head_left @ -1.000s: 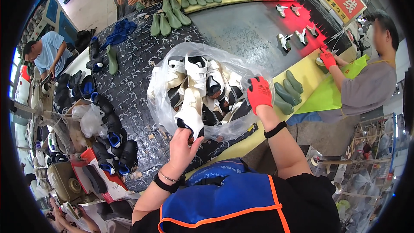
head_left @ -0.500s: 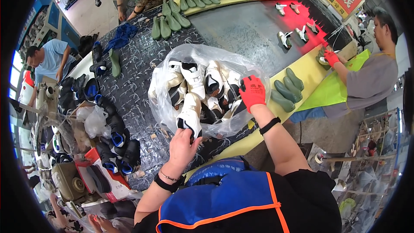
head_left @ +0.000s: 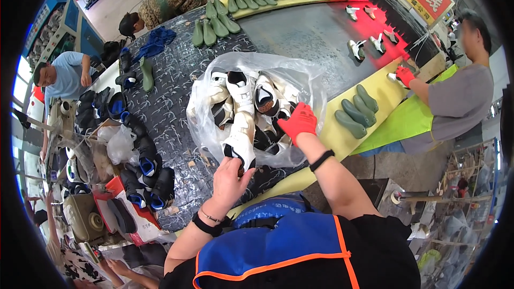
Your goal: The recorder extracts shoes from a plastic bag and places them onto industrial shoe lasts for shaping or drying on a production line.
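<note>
My bare left hand is closed on the near end of a white shoe with black lining, which lies at the near side of a clear plastic bag. More white shoes with black and brown parts fill the bag, among them an upright white shoe and one with a dark opening. My right hand, in a red glove with dark fingertips, reaches over the bag's right side against the shoes there. Its fingertips are partly lost among the shoes, so its grip is unclear.
Green shoe lasts lie right on the yellow table edge; others stand at the back. Black shoes line the left. A co-worker's red-gloved hand holds a shoe at the right. White shoes sit under red light.
My right hand has moved left and slightly nearer, from the bag's right rim in over the shoes. My left hand stays on the white shoe, shifted slightly right.
</note>
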Demonstrator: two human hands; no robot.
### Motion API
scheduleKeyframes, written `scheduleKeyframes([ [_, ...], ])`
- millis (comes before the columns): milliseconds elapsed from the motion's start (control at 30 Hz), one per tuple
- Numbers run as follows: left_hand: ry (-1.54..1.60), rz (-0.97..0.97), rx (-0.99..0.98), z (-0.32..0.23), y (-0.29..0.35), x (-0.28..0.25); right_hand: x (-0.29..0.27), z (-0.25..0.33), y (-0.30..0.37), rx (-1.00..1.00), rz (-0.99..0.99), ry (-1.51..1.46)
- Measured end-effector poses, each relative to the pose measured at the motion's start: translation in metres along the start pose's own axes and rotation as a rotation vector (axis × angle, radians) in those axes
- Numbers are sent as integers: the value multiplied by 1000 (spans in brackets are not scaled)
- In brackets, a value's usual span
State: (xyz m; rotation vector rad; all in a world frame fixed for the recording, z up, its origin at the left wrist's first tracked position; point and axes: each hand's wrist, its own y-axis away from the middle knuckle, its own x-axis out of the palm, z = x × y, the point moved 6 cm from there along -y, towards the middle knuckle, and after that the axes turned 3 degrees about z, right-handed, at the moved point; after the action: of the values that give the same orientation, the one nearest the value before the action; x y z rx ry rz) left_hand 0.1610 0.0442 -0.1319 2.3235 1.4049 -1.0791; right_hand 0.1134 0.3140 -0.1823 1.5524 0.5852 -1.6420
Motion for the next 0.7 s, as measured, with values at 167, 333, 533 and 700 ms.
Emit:
scheduleKeyframes([
  [167, -29, -17, -23, 8, 6, 0, -8, -30, 13, -73, 132, -529],
  [333, -89, -54, 12, -8, 1, 3, 22, -49, 29, 125, 436, -1318],
  [533, 61, -34, -30, -22, 2, 1, 18, -25, 121, 190, 784, -1599],
  [700, -215, 70, 333, -79, -5, 6, -26, -23, 168, -337, 131, -1415],
])
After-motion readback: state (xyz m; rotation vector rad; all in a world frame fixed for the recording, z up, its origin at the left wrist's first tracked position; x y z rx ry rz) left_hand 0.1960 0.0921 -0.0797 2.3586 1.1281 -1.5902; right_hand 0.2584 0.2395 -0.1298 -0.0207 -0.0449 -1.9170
